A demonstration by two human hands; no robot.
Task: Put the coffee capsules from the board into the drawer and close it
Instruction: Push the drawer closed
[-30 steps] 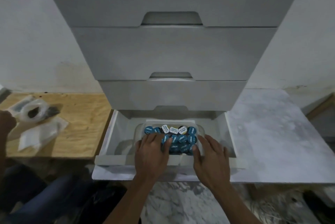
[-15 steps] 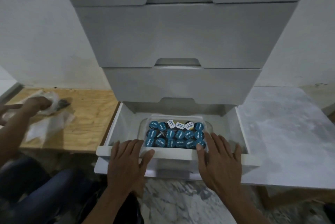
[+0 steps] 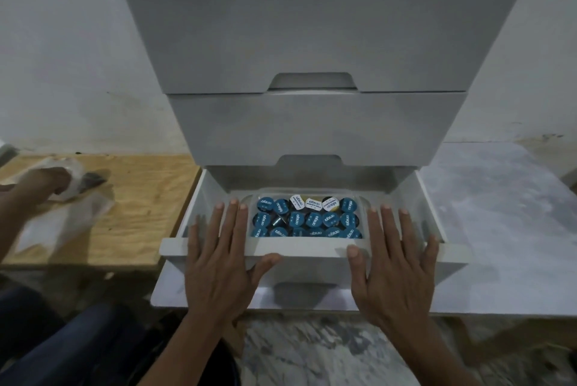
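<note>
— Plywood board (image 3: 146,198) at the far left: is anything left on it?

— No capsules can be made out there; only crumpled plastic wrapping (image 3: 67,217) is seen, handled by another person's hand (image 3: 46,179).

— And the hands at the drawer?

— The left hand (image 3: 218,267) is laid flat, fingers spread, over the front edge of the open bottom drawer (image 3: 312,250). The coffee capsules (image 3: 307,220) are packed in a clear tray (image 3: 363,204) inside it. The right hand (image 3: 396,273) is spread likewise over the same edge.

— So which step is in hand?

— Loading is judged finished; closing is in hand. An even inward push from both palms is called for, with fingertips kept clear of the drawer above (image 3: 312,129).
</note>
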